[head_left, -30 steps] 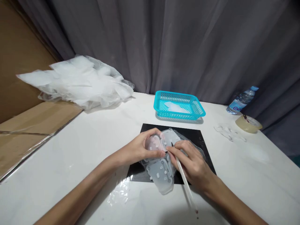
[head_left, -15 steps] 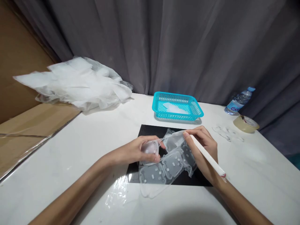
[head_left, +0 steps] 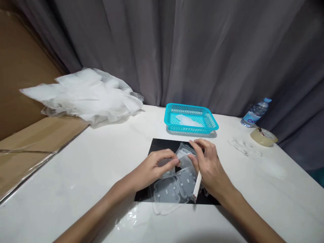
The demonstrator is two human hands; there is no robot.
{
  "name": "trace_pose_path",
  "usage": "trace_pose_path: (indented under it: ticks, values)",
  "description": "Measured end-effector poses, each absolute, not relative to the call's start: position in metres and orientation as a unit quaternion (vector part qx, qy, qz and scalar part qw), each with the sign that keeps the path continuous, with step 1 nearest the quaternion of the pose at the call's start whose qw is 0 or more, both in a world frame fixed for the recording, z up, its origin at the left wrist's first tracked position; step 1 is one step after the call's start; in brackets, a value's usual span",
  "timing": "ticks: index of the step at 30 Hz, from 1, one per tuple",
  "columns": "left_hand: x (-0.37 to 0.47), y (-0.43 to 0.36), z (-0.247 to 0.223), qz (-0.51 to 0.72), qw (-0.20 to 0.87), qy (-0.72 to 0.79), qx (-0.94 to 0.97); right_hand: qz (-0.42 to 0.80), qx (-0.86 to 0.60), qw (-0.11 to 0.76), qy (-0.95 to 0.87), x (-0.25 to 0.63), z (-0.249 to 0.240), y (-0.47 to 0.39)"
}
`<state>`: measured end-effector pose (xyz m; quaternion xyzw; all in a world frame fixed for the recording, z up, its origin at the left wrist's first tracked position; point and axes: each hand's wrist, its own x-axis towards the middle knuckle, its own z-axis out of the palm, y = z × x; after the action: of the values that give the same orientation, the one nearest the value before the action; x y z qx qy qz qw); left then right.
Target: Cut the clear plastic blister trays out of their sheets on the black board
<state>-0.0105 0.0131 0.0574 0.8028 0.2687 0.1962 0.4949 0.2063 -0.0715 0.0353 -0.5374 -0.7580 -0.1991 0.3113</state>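
Grey translucent pouches (head_left: 165, 191) with small white dots lie joined on a black mat (head_left: 162, 144). My left hand (head_left: 162, 165) is pinched at the upper pouches, its fingertips closed on a translucent sheet's edge. To its right, my right hand (head_left: 206, 162) has thumb and forefinger apart over the top pouch. A white stick (head_left: 197, 185) sticks out below that palm, tucked in the hand and pointing down toward the mat's front edge. Part of the pouches is hidden under both hands.
Behind the mat stands a turquoise basket (head_left: 191, 131) holding a white sheet (head_left: 188, 120). A heap of white sheets (head_left: 93, 96) is at the back left, by cardboard (head_left: 37, 133). At the right are a water bottle (head_left: 255, 113), a tape roll (head_left: 263, 137) and thin white loops (head_left: 241, 147).
My right hand has moved slightly left, its thumb and forefinger have come off the sheet, and the stick now points down. My left fingertips have closed together near the pouch edge.
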Motion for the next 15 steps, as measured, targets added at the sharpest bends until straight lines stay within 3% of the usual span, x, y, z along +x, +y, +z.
trace_pose_path:
  ticks: [4,7,10,15]
  values:
    - [-0.008,0.008,0.057,0.226,0.463,0.235,0.824,-0.194,-0.462,0.250,-0.829,0.202,0.040,-0.075]
    - [-0.007,0.007,0.055,0.236,0.464,0.227,0.823,-0.194,-0.445,0.298,-0.822,0.199,0.042,-0.075]
    - [-0.006,0.009,0.052,0.229,0.488,0.245,0.806,-0.109,-0.469,0.346,-0.805,0.197,0.042,-0.075]
    - [-0.008,0.018,0.049,0.225,0.513,0.274,0.782,0.009,-0.547,0.351,-0.760,0.200,0.037,-0.074]
